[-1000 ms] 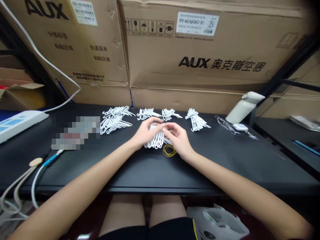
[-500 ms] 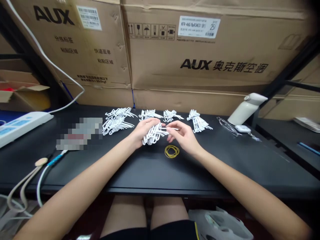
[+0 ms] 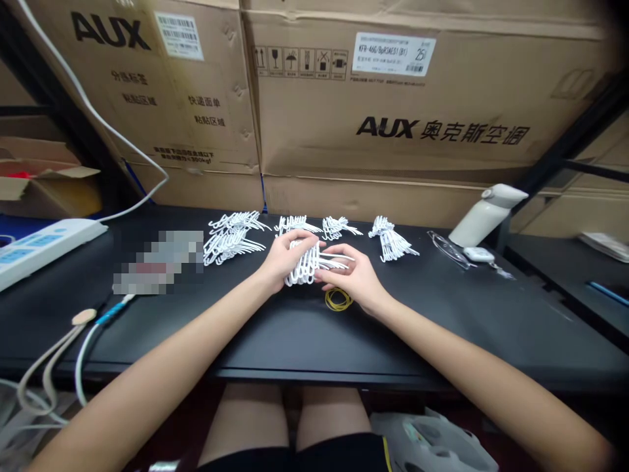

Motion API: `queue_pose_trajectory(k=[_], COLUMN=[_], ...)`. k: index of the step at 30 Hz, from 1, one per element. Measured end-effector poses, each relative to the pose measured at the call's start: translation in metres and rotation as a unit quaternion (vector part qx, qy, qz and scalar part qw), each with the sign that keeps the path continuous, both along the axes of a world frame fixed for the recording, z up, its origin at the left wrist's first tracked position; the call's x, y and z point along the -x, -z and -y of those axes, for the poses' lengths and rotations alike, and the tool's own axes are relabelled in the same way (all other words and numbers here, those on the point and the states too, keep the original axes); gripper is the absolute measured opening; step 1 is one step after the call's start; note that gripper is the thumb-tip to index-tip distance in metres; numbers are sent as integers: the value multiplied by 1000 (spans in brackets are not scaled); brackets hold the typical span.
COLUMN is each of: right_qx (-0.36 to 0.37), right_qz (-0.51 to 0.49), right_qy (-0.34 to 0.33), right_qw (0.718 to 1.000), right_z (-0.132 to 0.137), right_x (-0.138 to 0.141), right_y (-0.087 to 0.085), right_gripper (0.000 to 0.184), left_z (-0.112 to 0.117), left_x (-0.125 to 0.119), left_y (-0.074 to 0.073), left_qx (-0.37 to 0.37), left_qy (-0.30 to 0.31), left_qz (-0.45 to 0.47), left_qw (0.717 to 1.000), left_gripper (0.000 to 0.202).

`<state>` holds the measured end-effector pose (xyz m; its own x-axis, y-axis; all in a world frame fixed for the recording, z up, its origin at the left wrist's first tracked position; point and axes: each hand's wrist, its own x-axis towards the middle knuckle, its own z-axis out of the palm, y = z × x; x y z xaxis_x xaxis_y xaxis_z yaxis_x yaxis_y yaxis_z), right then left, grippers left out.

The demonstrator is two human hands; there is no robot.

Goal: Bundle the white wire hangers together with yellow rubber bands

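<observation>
A bundle of white wire hooks is held above the black table, curved ends lined up toward the left and thin stems pointing right. My left hand is closed round the curved end, thumb across the top. At the stems, my right hand has its thumb and fingers closed on the lower side of the bundle; some fingertips are hidden behind it. Several yellow rubber bands lie just below my right hand. Behind the hands rest more piles of white hooks: a large left pile, two middle piles and a right pile.
Large cardboard boxes stand along the back of the table. At left are a power strip, a blurred-out flat object and cables. A white bottle, glasses and a white key fob sit at right.
The bundle has turned so its curved ends line up more evenly. My right hand has shifted slightly down and left, its thumb now lower against the stems.
</observation>
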<state>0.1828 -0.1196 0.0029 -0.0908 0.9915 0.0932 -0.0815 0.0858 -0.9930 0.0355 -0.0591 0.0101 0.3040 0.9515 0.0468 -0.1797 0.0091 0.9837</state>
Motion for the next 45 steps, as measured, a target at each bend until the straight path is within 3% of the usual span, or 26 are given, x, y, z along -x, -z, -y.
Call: queue_pose_trajectory(k=[5,18,21,27,35,40,45], right_qx=[64,102,94,42,93,99,85], right_qz=[-53,-86,-86,-29,-37,-71,-42], right_qy=[39,-58,-77,-46,-65,-76,-30], right_qw=[996,989,989,998,993,990,995], right_z=[-1,-5,-5,-5,-5,-5,-3], right_x=[1,-10,-11,-7,-11,-11,-7], right_y=[-1,-5,-5,-1,-8,-9,-6], right_gripper=[39,47,47,44,37,24,39], left_z=[2,0,-2,1,2,0,3], left_x=[-1,4,5,2,5,5,5], left_y=[2,-5,-5,-6,-6,-6,-9], left_qx=[-69,6,16,24,-88,-203,-284], left_qy=[-11,15,21,11,28,-7,-23], left_qz=[-27,-11,-8,-15,-50,-122,-152], left_qw=[997,1000,1000,1000,994,971,947], left_gripper=[26,27,28,31,29,24,20])
